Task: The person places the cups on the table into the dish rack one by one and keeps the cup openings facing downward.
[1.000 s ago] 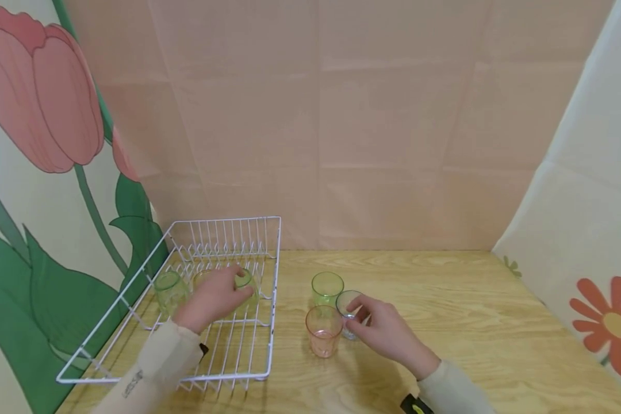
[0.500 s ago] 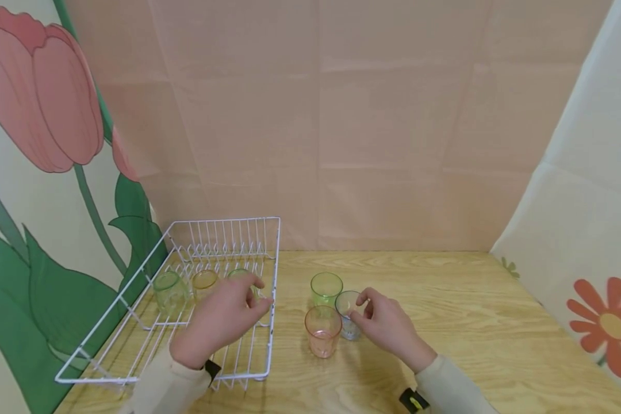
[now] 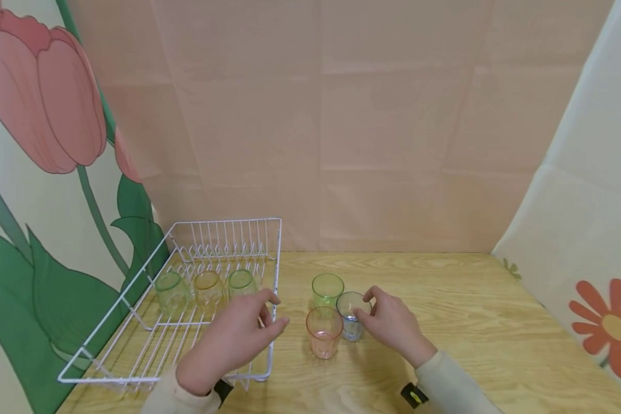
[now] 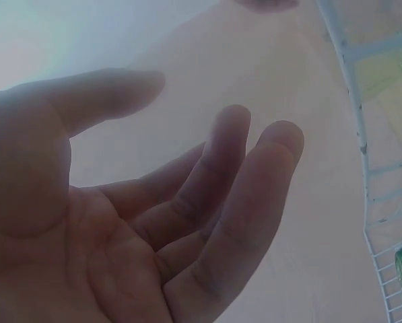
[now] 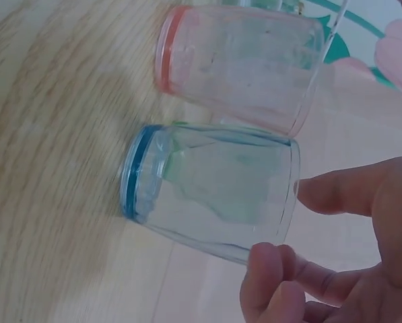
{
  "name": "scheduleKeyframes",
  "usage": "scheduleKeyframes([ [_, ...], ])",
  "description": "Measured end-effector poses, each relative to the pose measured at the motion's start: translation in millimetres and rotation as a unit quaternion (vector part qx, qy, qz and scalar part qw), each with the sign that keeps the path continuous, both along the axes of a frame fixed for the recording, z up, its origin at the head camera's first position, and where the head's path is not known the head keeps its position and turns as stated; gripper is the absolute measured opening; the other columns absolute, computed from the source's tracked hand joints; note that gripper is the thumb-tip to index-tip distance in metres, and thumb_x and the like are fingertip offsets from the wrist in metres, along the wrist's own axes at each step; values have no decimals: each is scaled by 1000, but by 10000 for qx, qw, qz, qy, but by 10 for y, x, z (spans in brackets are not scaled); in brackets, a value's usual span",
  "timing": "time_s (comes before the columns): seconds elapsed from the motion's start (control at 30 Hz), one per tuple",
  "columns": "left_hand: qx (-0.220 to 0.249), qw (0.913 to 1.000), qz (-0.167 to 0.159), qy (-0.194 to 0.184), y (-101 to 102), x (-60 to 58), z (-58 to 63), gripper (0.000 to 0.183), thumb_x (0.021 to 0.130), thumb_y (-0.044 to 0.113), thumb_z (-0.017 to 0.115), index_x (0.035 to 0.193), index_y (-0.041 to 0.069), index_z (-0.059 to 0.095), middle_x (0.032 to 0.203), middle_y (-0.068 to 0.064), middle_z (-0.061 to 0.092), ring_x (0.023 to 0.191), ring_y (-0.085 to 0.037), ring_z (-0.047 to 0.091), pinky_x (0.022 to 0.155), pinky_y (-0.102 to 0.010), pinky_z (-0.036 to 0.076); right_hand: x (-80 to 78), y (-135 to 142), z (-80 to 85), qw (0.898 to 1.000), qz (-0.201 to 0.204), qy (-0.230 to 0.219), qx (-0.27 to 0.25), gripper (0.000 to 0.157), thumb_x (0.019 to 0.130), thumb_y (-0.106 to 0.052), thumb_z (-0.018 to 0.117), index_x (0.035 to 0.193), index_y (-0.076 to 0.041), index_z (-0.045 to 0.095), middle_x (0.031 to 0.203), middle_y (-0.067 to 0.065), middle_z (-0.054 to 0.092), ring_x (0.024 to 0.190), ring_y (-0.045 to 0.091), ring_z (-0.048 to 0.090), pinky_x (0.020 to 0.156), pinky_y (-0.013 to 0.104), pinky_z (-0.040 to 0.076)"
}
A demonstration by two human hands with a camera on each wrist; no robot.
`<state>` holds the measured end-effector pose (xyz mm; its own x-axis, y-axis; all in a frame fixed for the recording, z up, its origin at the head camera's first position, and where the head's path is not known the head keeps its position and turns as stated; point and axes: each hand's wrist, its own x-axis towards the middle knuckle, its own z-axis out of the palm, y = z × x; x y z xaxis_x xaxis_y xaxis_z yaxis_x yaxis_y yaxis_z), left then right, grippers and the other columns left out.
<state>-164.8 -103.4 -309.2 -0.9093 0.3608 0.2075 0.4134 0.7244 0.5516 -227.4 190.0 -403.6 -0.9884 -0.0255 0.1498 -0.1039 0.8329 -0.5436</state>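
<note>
In the head view, my right hand (image 3: 393,325) is at the rim of a clear glass with a blue base (image 3: 353,329), which stands upright on the table. The right wrist view shows the thumb (image 5: 322,194) and curled fingers pinching the rim of this blue glass (image 5: 214,192). A pink glass (image 3: 324,339) and a green glass (image 3: 327,290) stand close beside it. Holding nothing, my left hand (image 3: 227,339) hovers over the right side of the white wire dish rack (image 3: 273,339), thumb and fingers spread apart. The left wrist view shows the same bare palm (image 4: 113,256).
Inside the rack, a green glass (image 3: 171,294), an amber glass (image 3: 209,290) and another green glass (image 3: 242,282) stand in a row, narrow end up. Wood-patterned table (image 3: 460,322) extends to the right. A pink cloth (image 3: 393,144) hangs behind.
My left hand has drawn away from the right-hand green glass in the rack, moving right and nearer to me. The right hand and the blue glass have shifted slightly right.
</note>
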Motion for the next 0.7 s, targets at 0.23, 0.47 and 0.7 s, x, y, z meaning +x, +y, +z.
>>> scheduleKeyframes([
  [0.23,101,9999,-93,79,24,20,-60,30,92,30,71,111,7,66,71,11,60,52,-3,50,52,-24,43,-8,40,-46,9999,-52,-115,-9,32,89,-27,68,110,-4,58,69,-1,60,51,14,51,44,30,40],
  [0.47,8,9999,-127,87,55,22,-103,31,91,32,71,111,8,67,71,13,60,53,-1,50,52,-24,43,-27,87,-41,9997,-72,-233,-89,38,92,-25,63,120,1,57,77,4,66,56,15,55,47,32,43],
  [0.7,50,9999,-150,9,86,3,-168,30,92,31,70,111,8,67,70,13,60,55,-1,51,54,-25,44,-56,101,-66,9968,-14,-681,-427,30,95,-21,56,113,0,65,70,1,66,55,16,55,45,30,40],
])
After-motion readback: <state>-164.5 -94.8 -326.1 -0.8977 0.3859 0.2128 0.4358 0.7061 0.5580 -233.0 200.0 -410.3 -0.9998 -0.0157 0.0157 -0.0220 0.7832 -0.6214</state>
